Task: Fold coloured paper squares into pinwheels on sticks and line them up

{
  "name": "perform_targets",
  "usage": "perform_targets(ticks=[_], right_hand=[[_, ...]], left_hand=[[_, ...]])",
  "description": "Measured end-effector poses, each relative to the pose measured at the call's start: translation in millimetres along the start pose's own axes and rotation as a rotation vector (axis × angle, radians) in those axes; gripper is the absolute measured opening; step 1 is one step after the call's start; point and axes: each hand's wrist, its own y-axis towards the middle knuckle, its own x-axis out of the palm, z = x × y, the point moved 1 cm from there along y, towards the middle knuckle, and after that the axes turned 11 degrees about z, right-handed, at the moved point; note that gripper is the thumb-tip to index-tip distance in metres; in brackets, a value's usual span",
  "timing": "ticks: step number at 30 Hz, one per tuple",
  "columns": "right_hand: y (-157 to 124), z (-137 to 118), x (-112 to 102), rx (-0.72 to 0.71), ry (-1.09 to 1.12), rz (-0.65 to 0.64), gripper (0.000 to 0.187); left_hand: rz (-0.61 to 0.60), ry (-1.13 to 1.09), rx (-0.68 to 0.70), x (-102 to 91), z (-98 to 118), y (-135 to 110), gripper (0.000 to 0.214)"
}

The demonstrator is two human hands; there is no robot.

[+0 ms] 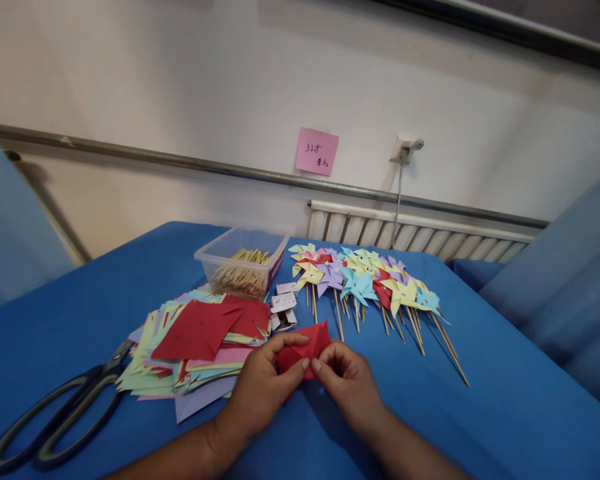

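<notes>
Both of my hands hold one piece of red paper [316,339] above the front of the table, its corners bent up and inward. My left hand [266,377] grips it from the left, with the thumb pressed near the paper's middle. From the right, my right hand [349,381] pinches its lower edge between thumb and fingers, close to the left thumb. Left of my hands lies a loose pile of coloured paper squares [210,370], with cut red sheets [197,328] on top. Small white boxes [284,303] stand just beyond my left hand; the nearest is open with dark bits inside.
Large scissors [75,407] lie at the left. A clear plastic tub [215,267] of wooden sticks [245,270] stands behind the pile. Several finished paper pinwheels [359,283] on sticks lie at the back right of the blue-covered table [505,400]. A radiator [370,227] runs along the wall.
</notes>
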Motion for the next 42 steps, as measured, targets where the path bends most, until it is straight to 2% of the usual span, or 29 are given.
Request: perform_targets(ticks=[3,6,7,10,13,16,19,23,25,30,35,38,42], right_hand=[[-1.5,0.4,0.8,-0.005,0.013,-0.008,0.024],[-1.3,1.8,0.7,0.037,0.142,0.02,0.018],[-0.6,2.3,0.2,0.057,0.2,0.039,0.022],[2.5,2.9,-2.7,0.083,0.316,0.114,0.052],[3.8,2.5,-4.2,0.111,0.343,0.075,0.063],[2.0,1.4,-3.3,0.153,0.33,-0.015,0.062],[0.4,-0.3,-2.5,0.165,0.259,-0.006,0.06],[0.6,-3.1,-1.3,0.213,0.232,0.005,0.055],[1.4,-4.1,-1.2,0.245,0.267,0.027,0.052],[4.4,-1.8,-2.8,0.316,0.471,0.101,0.049],[4.5,3.1,-2.9,0.303,0.533,0.165,0.044],[1.6,5.0,-0.3,0.271,0.507,0.197,0.041],[-2.2,6.8,3.3,0.273,0.531,0.174,0.038]], left_hand=[[0.043,0.011,0.044,-1.3,0.4,1.2,0.028],[0.044,-0.031,0.072,-2.2,1.5,2.3,0.029],[0.029,-0.038,0.056,-2.2,1.7,2.6,0.031],[-0.017,-0.05,0.015,-1.5,2.2,3.2,0.033],[-0.058,-0.03,0.03,0.3,3.3,2.6,0.032],[-0.106,-0.006,0.019,2.4,4.8,0.4,0.033],[-0.144,0.005,0.026,3.3,5.7,-2.4,0.035],[-0.13,0.022,0.058,3.1,2.2,-4.5,0.039],[-0.113,-0.037,0.034,3.5,-1.1,-4.0,0.046],[-0.114,-0.356,-0.084,6.4,-8.4,1.1,0.063],[-0.162,-0.36,-0.218,10.1,-13.8,-1.8,0.036],[-0.202,-0.431,-0.29,14.8,-14.6,-7.1,0.032],[-0.139,-0.54,-0.372,18.2,-16.2,-8.7,0.03]])
